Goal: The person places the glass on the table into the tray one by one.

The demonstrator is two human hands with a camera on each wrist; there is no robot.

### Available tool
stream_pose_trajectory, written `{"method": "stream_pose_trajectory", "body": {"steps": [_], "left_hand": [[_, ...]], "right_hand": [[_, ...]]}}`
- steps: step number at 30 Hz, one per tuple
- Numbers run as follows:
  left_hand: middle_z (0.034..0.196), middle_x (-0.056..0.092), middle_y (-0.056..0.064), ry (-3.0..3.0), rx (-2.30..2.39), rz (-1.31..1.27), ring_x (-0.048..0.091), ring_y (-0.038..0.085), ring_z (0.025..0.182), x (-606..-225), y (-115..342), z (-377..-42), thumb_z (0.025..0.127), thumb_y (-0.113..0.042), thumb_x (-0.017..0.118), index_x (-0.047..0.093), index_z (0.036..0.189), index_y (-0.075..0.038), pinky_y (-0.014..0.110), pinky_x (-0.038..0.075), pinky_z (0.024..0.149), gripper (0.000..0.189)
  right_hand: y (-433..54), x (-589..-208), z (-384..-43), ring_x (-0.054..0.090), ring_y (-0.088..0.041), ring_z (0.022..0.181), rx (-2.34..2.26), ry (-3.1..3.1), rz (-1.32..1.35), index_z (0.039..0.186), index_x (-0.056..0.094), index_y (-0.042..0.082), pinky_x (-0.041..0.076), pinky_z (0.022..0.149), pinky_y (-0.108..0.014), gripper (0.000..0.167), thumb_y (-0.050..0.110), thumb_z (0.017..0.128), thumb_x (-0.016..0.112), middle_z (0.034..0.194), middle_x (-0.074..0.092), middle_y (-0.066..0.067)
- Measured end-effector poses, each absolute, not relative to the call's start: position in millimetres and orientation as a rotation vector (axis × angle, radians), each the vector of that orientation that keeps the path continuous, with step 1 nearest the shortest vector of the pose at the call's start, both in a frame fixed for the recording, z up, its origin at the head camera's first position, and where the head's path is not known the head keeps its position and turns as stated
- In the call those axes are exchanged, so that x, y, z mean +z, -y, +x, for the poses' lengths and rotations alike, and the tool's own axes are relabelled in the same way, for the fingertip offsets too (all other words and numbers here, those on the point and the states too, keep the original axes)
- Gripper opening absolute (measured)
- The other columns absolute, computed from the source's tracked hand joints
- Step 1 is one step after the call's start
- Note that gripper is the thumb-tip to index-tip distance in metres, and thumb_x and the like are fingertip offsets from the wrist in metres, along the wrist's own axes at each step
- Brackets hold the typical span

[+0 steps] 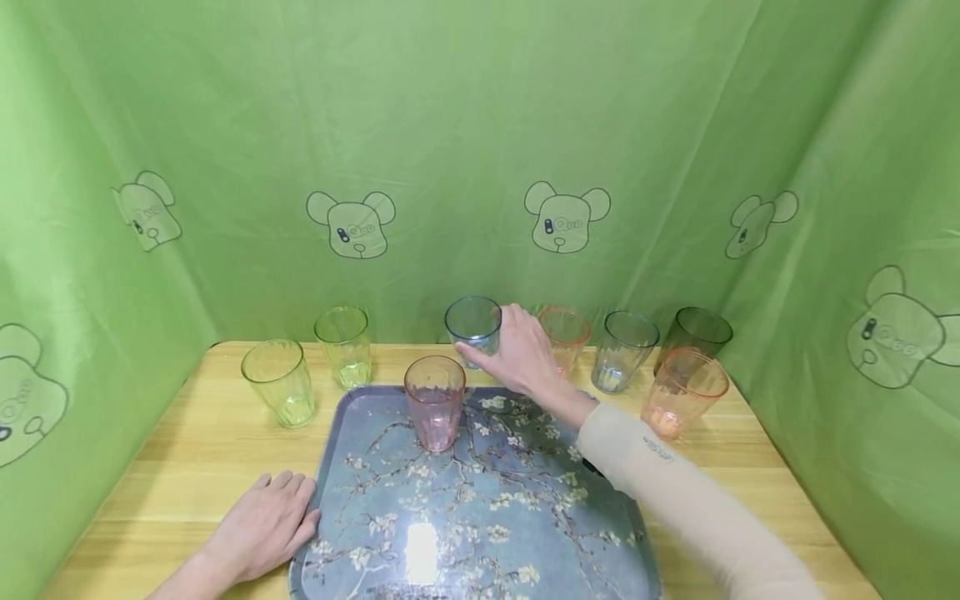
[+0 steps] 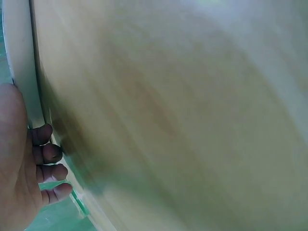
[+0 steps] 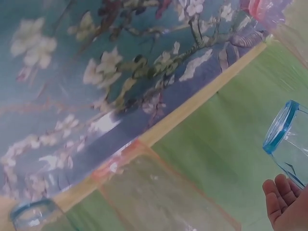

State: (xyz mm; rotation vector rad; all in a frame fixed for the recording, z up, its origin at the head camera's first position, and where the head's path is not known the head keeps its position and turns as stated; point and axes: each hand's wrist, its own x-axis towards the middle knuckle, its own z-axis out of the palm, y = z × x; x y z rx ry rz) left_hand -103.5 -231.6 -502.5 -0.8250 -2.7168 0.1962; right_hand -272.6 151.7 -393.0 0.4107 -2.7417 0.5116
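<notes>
Gripping the blue glass [image 1: 474, 323] at frame centre with the right hand [image 1: 519, 350], curling thumb and fingers round it, seemingly for security; resting the relaxed, unladen left hand [image 1: 266, 525] by the tray [image 1: 356, 508] at lower left, perhaps for bracing; hiding part of an orange glass [image 1: 573, 330]; cropping the tray's near edge.

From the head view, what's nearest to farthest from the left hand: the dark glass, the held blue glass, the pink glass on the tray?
1. Pink glass: on the tray.
2. Blue glass: in the right hand, beyond the tray.
3. Dark glass: far right, toward the back.
</notes>
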Motion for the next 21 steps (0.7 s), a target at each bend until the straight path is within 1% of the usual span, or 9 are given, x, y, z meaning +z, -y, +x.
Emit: {"method": "stream_pose_trajectory", "body": {"steps": [5,11,16,21], "left_hand": [[0.078,0.045,-0.007,2.745,0.193,-0.815,0.045,0.011,0.074,-501.4,231.9,-103.3,0.095,-0.04,0.065,0.053,0.092,-0.019,0.029,0.039,0.068,0.024],[0.079,0.046,-0.006,2.783,0.192,-0.811,0.047,0.012,0.075,-498.3,232.4,-103.6,0.096,-0.04,0.064,0.053,0.093,-0.019,0.031,0.043,0.069,0.023],[0.079,0.047,-0.007,2.786,0.186,-0.815,0.048,0.012,0.075,-498.3,232.4,-103.8,0.096,-0.04,0.065,0.053,0.093,-0.019,0.032,0.043,0.069,0.024],[0.08,0.047,-0.006,2.784,0.18,-0.813,0.048,0.013,0.076,-498.4,231.9,-102.5,0.096,-0.039,0.064,0.053,0.093,-0.019,0.031,0.042,0.07,0.023]], "right_hand": [[-161.5,-387.0,-266.8,0.061,-0.036,0.109,0.508,2.731,0.42,0.137,0.052,-0.006,0.05,0.103,-0.051,0.098,0.078,0.087,0.063,0.122,0.062,-0.019],[-172.9,-384.8,-254.8,0.061,-0.037,0.11,0.508,2.722,0.44,0.136,0.053,-0.006,0.05,0.103,-0.053,0.098,0.078,0.086,0.064,0.122,0.063,-0.02],[-181.1,-385.6,-243.1,0.059,-0.04,0.117,0.501,2.731,0.442,0.139,0.052,-0.006,0.046,0.107,-0.055,0.098,0.076,0.086,0.064,0.128,0.062,-0.022],[-189.0,-386.5,-232.4,0.057,-0.036,0.112,0.48,2.712,0.447,0.137,0.053,-0.005,0.045,0.1,-0.051,0.096,0.075,0.085,0.066,0.123,0.063,-0.02]]}}
